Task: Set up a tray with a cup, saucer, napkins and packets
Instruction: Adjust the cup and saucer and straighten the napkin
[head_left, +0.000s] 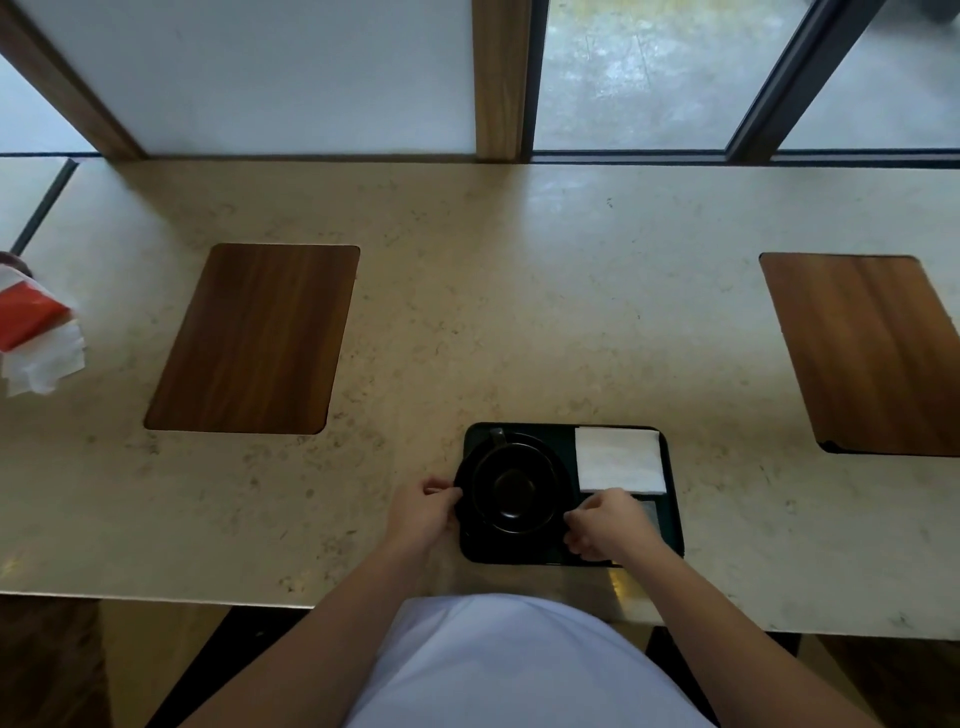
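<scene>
Both hands pinch the saucer (470, 512) rim, left hand (422, 512), right hand (605, 522); keep it level so the cup (514, 486) stays centred on the tray (563, 441)

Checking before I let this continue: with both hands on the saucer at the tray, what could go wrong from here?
1. The saucer overhangs the tray at its left edge, where the left hand pinches it; set down so, it may tip.
2. The cup sits loose on the saucer and may slide if it tilts.
3. The right hand lies over what may be packets beside the napkin; withdrawing could drag them.
</scene>
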